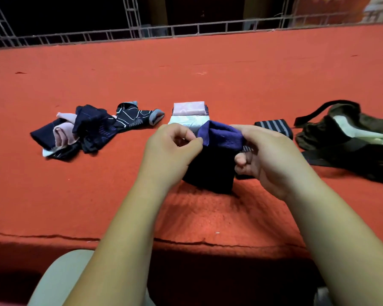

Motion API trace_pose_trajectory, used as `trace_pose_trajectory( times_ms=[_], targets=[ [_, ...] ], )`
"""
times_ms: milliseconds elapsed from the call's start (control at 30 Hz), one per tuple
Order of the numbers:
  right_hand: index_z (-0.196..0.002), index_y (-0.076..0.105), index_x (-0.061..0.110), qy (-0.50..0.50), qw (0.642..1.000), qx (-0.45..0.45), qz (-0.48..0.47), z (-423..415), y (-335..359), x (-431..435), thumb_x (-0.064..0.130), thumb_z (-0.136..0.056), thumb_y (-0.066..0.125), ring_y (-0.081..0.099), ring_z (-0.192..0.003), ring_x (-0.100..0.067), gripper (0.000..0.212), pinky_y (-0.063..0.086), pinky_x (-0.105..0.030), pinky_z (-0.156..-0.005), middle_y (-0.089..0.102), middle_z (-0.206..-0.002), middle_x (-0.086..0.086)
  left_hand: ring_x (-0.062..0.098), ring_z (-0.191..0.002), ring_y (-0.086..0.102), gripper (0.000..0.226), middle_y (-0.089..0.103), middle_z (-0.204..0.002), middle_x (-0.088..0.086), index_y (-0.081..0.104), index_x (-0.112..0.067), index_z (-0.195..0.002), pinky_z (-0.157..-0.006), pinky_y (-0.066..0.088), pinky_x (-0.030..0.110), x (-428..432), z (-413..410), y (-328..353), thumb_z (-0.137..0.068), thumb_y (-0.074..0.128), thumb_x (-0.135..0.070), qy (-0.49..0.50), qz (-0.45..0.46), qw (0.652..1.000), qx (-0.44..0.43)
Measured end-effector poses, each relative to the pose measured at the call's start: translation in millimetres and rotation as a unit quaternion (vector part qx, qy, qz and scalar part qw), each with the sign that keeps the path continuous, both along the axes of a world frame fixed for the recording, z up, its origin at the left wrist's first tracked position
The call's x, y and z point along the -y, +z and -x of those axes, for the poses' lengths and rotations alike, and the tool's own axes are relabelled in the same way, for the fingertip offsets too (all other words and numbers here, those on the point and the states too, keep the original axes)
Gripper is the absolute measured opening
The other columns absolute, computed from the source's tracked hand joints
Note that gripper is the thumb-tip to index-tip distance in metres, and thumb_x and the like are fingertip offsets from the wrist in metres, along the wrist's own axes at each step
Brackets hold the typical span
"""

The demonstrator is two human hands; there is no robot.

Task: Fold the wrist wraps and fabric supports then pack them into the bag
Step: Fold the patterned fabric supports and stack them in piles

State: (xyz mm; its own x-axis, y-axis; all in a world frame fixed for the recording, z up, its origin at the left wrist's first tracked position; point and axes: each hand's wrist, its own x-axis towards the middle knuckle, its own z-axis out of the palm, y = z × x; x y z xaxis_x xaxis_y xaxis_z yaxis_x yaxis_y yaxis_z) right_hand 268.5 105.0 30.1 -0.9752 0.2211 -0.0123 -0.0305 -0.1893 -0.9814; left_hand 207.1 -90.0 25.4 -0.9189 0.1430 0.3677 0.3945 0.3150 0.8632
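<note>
At centre, the left hand (173,146) pinches the purple cuff of a dark fabric support (210,168). The right hand (263,155) grips the opposite edge, fingers curled round it. It looks light, soft and limp, so it is best held by both cuff corners. Beyond, a folded stack (188,109) lies at twelve o'clock, an unfolded pile (86,129) at ten and the bag (341,133) at three.

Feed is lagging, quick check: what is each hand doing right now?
Left hand: pinching the left edge of the purple fabric support.
Right hand: gripping the same support's right edge.
</note>
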Motion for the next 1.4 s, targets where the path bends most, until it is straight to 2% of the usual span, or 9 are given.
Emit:
trace_pose_trajectory(
  times_ms=[133, 333, 467, 600, 767, 867, 967, 1133, 1400],
  targets=[
    [-0.125, 0.078, 0.01, 0.052, 0.998, 0.016, 0.026, 0, -1, -17, 0.012, -0.107, 0.048, 0.054, -0.061, -0.015, 0.035, 0.049, -0.032, -0.058, 0.07, -0.102, -0.008, 0.009, -0.064, 0.055, 0.013, 0.062, -0.067, -0.015, 0.065, -0.02, -0.081, -0.067, 0.056, 0.044, -2, -4, -4, -0.087, 0.075, -0.018, -0.005, 0.025, 1.0, -0.017],
    [-0.126, 0.077, 0.006, 0.077, 0.996, 0.027, 0.048, -6, 6, -28, 0.016, -0.106, 0.053, 0.067, -0.074, -0.014, 0.032, 0.061, -0.03, -0.071, 0.078, -0.099, -0.001, 0.016, -0.068, 0.063, 0.016, 0.068, -0.074, -0.001, 0.058, -0.018, -0.08, -0.064, 0.052, 0.034, 0, -11, 3, -0.084, 0.074, -0.014, 0.025, 0.05, 0.996, -0.071],
    [-0.127, 0.074, 0.008, 0.061, 0.998, -0.012, 0.021, -12, 9, -28, 0.006, -0.102, 0.062, 0.072, -0.077, -0.021, 0.027, 0.062, -0.032, -0.069, 0.08, -0.107, -0.013, 0.027, -0.075, 0.072, 0.019, 0.064, -0.075, 0.0, 0.052, -0.022, -0.083, -0.069, 0.057, 0.05, 1, -16, 8, -0.082, 0.068, -0.012, 0.021, 0.076, 0.989, -0.126],
    [-0.114, 0.08, 0.021, -0.048, 0.981, -0.062, -0.18, -14, 6, -21, 0.008, -0.097, 0.073, 0.057, -0.062, -0.013, 0.022, 0.049, -0.022, -0.059, 0.068, -0.078, 0.0, 0.025, -0.076, 0.069, 0.028, 0.059, -0.075, -0.002, 0.061, -0.025, -0.099, -0.072, 0.057, 0.045, 0, -21, 10, -0.08, 0.062, -0.004, 0.019, 0.078, 0.986, -0.145],
    [-0.099, 0.079, 0.029, -0.179, 0.857, -0.108, -0.472, -14, 1, -8, 0.01, -0.086, 0.066, 0.057, -0.075, -0.003, 0.027, 0.037, -0.011, -0.065, 0.062, -0.074, 0.009, 0.01, -0.077, 0.055, 0.03, 0.056, -0.079, -0.008, 0.073, -0.021, -0.1, -0.074, 0.043, 0.02, -2, -26, 15, -0.077, 0.065, -0.004, 0.043, 0.098, 0.972, -0.208],
    [-0.096, 0.079, 0.03, -0.196, 0.876, -0.073, -0.434, -16, 4, -2, 0.015, -0.089, 0.062, 0.062, -0.068, 0.001, 0.024, 0.039, -0.009, -0.059, 0.068, -0.067, 0.01, 0.013, -0.079, 0.058, 0.024, 0.059, -0.083, -0.008, 0.076, -0.022, -0.094, -0.075, 0.041, 0.018, -3, -29, 16, -0.08, 0.066, -0.006, 0.038, 0.088, 0.973, -0.211],
    [-0.094, 0.08, 0.024, -0.156, 0.943, -0.029, -0.293, -18, 13, -1, 0.01, -0.094, 0.056, 0.069, -0.054, -0.01, 0.028, 0.054, -0.023, -0.05, 0.072, -0.063, -0.004, 0.008, -0.081, 0.06, 0.027, 0.061, -0.094, -0.007, 0.077, -0.024, -0.101, -0.076, 0.043, 0.013, -1, -29, 19, -0.086, 0.065, -0.005, -0.021, 0.055, 0.986, -0.155],
    [-0.095, 0.081, 0.016, -0.096, 0.985, -0.01, -0.143, -18, 18, -5, 0.006, -0.099, 0.055, 0.064, -0.061, -0.02, 0.029, 0.064, -0.039, -0.065, 0.066, -0.064, -0.003, 0.009, -0.093, 0.064, 0.036, 0.057, -0.109, -0.009, 0.076, -0.025, -0.112, -0.081, 0.05, 0.019, 7, -18, 13, -0.085, 0.072, -0.003, -0.075, 0.054, 0.989, -0.112],
    [-0.094, 0.079, 0.034, -0.123, 0.913, -0.052, -0.385, -21, 17, -12, 0.015, -0.093, 0.059, 0.058, -0.054, -0.006, 0.029, 0.047, -0.026, -0.056, 0.066, -0.062, 0.013, 0.011, -0.096, 0.067, 0.005, 0.067, -0.102, -0.01, 0.074, -0.024, -0.097, -0.086, 0.054, 0.033, 1, -10, 3, -0.093, 0.076, -0.022, -0.011, 0.004, 0.992, -0.127]
  ],
)
